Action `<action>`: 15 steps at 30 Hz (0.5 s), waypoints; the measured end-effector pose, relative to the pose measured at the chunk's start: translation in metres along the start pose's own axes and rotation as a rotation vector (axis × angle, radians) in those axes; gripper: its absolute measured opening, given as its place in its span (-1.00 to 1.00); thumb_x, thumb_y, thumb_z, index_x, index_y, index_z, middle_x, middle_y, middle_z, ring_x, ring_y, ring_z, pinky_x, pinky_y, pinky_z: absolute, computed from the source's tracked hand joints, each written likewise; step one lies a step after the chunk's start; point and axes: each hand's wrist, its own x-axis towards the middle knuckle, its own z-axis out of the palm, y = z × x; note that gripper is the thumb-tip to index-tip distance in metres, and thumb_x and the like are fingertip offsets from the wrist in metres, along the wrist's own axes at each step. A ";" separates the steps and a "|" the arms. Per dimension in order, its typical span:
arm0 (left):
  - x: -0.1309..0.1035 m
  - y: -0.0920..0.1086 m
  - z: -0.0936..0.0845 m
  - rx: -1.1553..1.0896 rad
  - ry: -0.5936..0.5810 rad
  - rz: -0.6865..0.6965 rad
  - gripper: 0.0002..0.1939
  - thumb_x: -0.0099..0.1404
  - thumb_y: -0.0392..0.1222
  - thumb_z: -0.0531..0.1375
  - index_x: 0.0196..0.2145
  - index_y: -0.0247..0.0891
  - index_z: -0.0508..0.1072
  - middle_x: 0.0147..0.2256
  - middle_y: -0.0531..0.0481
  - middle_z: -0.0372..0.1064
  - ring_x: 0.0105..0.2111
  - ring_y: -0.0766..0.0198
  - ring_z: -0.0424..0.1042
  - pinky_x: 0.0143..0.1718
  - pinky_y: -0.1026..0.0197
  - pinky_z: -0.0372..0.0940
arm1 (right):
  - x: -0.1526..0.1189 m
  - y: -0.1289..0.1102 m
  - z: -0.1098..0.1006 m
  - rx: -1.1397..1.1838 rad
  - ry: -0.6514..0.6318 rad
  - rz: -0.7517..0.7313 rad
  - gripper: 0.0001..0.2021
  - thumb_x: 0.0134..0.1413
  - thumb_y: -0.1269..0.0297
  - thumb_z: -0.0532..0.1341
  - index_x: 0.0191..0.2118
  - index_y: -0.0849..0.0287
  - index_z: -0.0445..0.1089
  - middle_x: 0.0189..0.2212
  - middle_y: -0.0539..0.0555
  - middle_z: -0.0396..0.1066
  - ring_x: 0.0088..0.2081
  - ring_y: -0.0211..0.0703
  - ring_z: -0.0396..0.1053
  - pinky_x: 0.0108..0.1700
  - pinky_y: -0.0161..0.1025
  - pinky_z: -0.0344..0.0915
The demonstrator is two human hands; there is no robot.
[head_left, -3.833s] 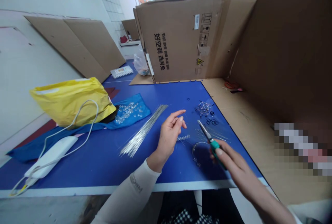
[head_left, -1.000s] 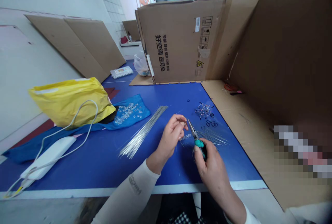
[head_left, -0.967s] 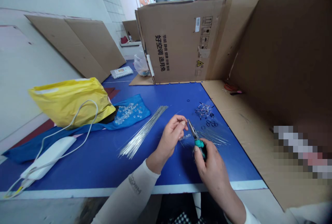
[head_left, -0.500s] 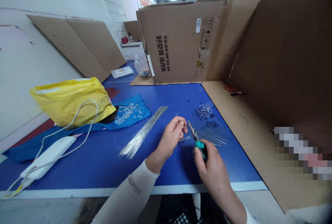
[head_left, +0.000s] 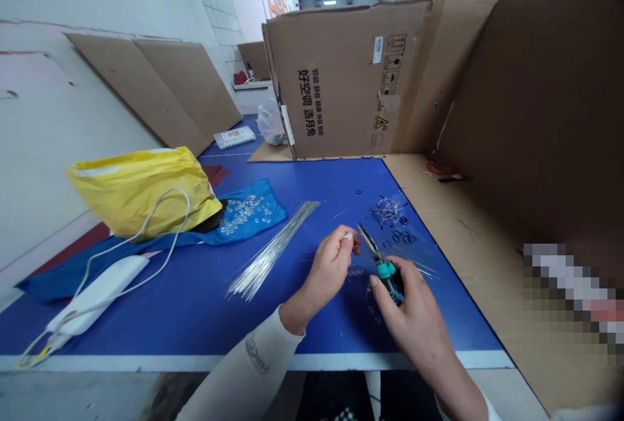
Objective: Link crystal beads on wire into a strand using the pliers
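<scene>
Pinched fingers of my left hand [head_left: 332, 261] hold a small clear bead piece [head_left: 349, 236] with a bit of wire. My right hand [head_left: 414, 304] is wrapped round pliers with teal and black handles [head_left: 385, 270]; their metal tip points up and left, close to my left fingertips but apart from them. More clear beads [head_left: 355, 273] show between and below my hands. Right of the pliers lie thin wires [head_left: 422, 264], black rings [head_left: 403, 237] and a tangle of wired beads [head_left: 389, 211].
A bundle of silver wires [head_left: 275, 249] lies left of my hands. Beyond it are clear beads [head_left: 244, 210] on blue cloth [head_left: 275, 206], a yellow bag [head_left: 146, 190] and a white corded device [head_left: 100, 294]. Cardboard walls [head_left: 351, 96] stand behind and at right.
The view has shifted slightly. My left hand has turned a little, and the pliers sit slightly lower and more tilted in my right hand.
</scene>
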 end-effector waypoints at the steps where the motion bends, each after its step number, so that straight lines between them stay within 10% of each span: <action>1: -0.001 -0.001 0.000 0.023 0.014 0.014 -0.71 0.45 -0.04 -0.04 -0.31 -0.24 0.35 -0.45 0.06 0.30 -0.57 0.41 0.15 -0.54 0.34 0.08 | -0.003 0.001 0.002 -0.028 0.004 -0.015 -0.63 0.18 0.03 0.14 -0.02 0.17 0.29 -0.18 0.19 0.43 -0.16 0.04 0.42 -0.11 -0.03 0.33; 15: -0.003 -0.001 0.002 0.113 0.072 0.051 -0.69 0.47 -0.02 -0.06 -0.30 -0.21 0.35 -0.55 0.11 0.17 -0.57 0.37 0.14 -0.52 0.31 0.08 | -0.014 -0.002 0.014 -0.096 0.040 -0.051 -0.68 0.24 0.07 0.11 -0.02 0.17 0.27 -0.20 0.20 0.42 -0.19 0.04 0.43 -0.18 -0.05 0.37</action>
